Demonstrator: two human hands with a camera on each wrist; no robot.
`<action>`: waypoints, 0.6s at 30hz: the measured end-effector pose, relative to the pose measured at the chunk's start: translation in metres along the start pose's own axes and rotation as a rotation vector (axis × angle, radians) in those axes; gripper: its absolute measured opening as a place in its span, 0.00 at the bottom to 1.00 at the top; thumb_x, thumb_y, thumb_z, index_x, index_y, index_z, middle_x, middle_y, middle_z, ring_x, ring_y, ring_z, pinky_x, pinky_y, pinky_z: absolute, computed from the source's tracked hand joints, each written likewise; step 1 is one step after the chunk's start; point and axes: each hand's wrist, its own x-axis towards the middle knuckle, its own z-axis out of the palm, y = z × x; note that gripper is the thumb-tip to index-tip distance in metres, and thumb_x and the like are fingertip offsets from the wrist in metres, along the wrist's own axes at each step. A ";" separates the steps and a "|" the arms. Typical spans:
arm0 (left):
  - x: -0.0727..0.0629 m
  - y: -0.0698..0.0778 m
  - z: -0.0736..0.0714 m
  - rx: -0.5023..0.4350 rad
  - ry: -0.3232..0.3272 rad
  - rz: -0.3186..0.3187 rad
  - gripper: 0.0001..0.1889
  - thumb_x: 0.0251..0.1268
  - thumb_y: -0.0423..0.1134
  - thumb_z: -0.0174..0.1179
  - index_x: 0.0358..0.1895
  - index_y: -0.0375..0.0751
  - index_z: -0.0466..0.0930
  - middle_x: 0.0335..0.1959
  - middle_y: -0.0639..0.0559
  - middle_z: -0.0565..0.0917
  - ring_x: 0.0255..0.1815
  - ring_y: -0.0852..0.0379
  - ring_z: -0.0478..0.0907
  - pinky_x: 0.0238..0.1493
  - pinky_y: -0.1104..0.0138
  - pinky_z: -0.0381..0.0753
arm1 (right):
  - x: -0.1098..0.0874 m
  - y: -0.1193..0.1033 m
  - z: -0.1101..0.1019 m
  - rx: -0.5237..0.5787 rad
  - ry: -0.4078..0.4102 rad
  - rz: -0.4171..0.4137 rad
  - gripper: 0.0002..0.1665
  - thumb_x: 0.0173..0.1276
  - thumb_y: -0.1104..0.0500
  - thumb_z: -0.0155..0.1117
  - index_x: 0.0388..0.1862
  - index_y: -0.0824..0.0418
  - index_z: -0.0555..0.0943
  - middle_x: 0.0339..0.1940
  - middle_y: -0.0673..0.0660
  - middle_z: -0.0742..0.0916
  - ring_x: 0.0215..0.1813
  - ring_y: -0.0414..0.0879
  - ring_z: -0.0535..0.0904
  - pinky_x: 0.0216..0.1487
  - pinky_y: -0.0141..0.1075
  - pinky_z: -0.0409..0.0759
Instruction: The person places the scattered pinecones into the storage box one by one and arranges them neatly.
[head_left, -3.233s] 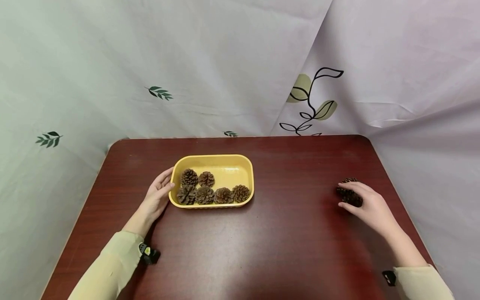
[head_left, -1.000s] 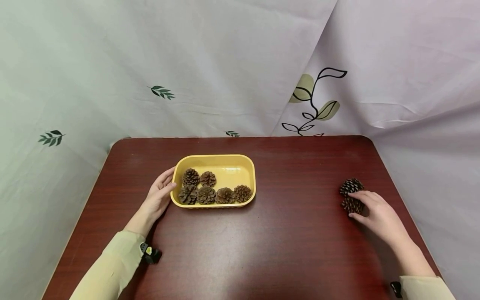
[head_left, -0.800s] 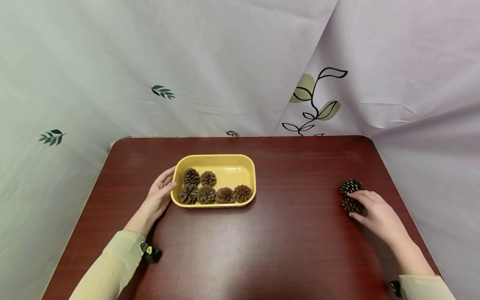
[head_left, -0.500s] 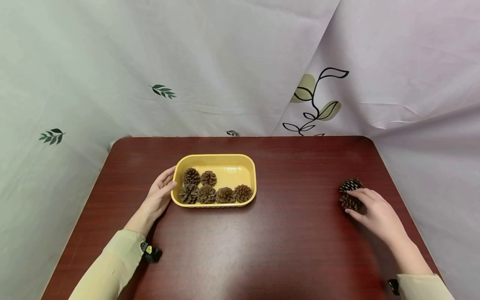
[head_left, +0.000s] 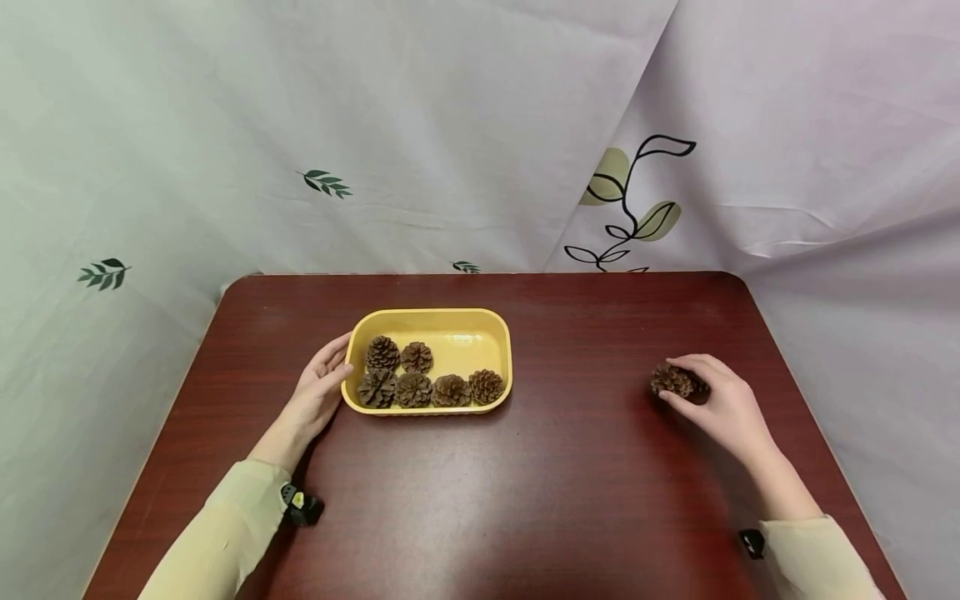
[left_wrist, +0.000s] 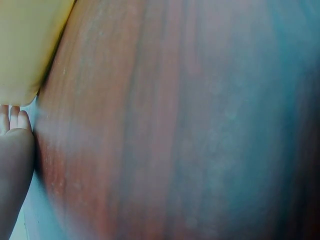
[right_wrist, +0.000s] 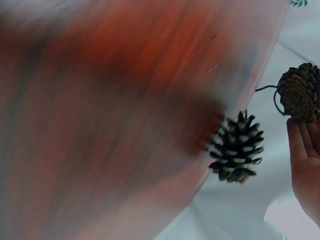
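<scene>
A yellow tray stands left of the table's middle, with several brown pine cones inside. My left hand holds its left end, thumb at the rim and fingers along the outer wall. In the left wrist view, the fingertips meet the underside of the tray's corner. At the table's right side, my right hand grips a pine cone between thumb and fingers. Another pine cone sits just behind it, mostly covered by that hand; the right wrist view shows this darker pine cone apart from the held one.
The dark red-brown table has rounded far corners. A pale cloth with leaf prints hangs behind it and along both sides. Small black wrist cameras are worn near both sleeves.
My right hand has moved left and slightly away from me with one pine cone, off the spot where two cones sat together. My left hand and the tray have stayed in place.
</scene>
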 end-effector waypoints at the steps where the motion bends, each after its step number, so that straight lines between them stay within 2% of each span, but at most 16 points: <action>1: 0.000 0.000 0.000 -0.008 -0.001 0.001 0.27 0.79 0.21 0.48 0.66 0.57 0.78 0.63 0.64 0.85 0.62 0.68 0.82 0.59 0.74 0.83 | 0.002 -0.002 0.002 0.015 0.004 0.002 0.31 0.50 0.67 0.86 0.55 0.61 0.87 0.50 0.57 0.90 0.53 0.45 0.80 0.59 0.10 0.61; 4: 0.000 0.000 -0.001 -0.014 -0.003 0.005 0.27 0.79 0.20 0.47 0.66 0.56 0.79 0.63 0.64 0.85 0.62 0.68 0.82 0.59 0.74 0.83 | 0.009 -0.006 0.008 0.049 0.012 0.009 0.30 0.50 0.67 0.86 0.55 0.61 0.88 0.50 0.57 0.90 0.54 0.41 0.79 0.61 0.10 0.61; 11: 0.001 -0.002 -0.001 0.004 -0.005 0.003 0.27 0.79 0.21 0.48 0.65 0.58 0.79 0.63 0.64 0.85 0.62 0.69 0.81 0.60 0.74 0.83 | 0.026 -0.018 0.026 0.099 -0.022 0.011 0.30 0.54 0.66 0.85 0.57 0.62 0.87 0.52 0.58 0.90 0.56 0.51 0.81 0.60 0.14 0.65; 18: 0.000 -0.001 0.000 0.015 0.012 0.004 0.28 0.78 0.21 0.47 0.65 0.59 0.79 0.62 0.65 0.85 0.61 0.69 0.81 0.59 0.74 0.83 | 0.040 -0.034 0.045 0.161 -0.055 -0.009 0.30 0.56 0.65 0.85 0.59 0.63 0.87 0.53 0.57 0.89 0.55 0.50 0.83 0.54 0.20 0.72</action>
